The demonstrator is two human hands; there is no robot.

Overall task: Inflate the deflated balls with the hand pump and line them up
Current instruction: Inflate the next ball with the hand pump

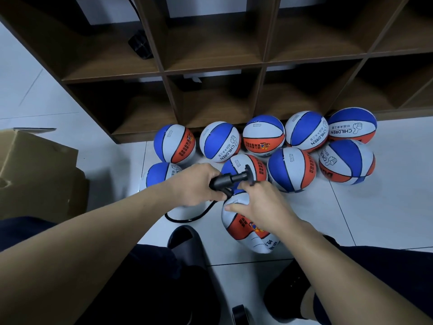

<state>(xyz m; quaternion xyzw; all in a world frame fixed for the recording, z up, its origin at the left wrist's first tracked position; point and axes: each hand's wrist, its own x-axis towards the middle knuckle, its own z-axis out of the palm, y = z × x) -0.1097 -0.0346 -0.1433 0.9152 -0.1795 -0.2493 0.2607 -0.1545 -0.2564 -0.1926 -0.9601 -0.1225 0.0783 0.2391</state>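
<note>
Here the left hand (194, 184) grips the black hand pump (230, 179) just above the nearest ball (246, 228). The right hand (260, 205) rests on that ball's top, fingers loosely spread.

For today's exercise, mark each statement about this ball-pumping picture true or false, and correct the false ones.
1. The left hand grips the black hand pump. True.
2. The right hand rests on the ball in front of the person. True.
3. The pump is green. False: it is black.
4. The cardboard box sits inside the wooden shelf unit. False: it stands on the floor at the left, outside the shelf.
5. A row of five balls lies along the shelf's base. True.
</note>
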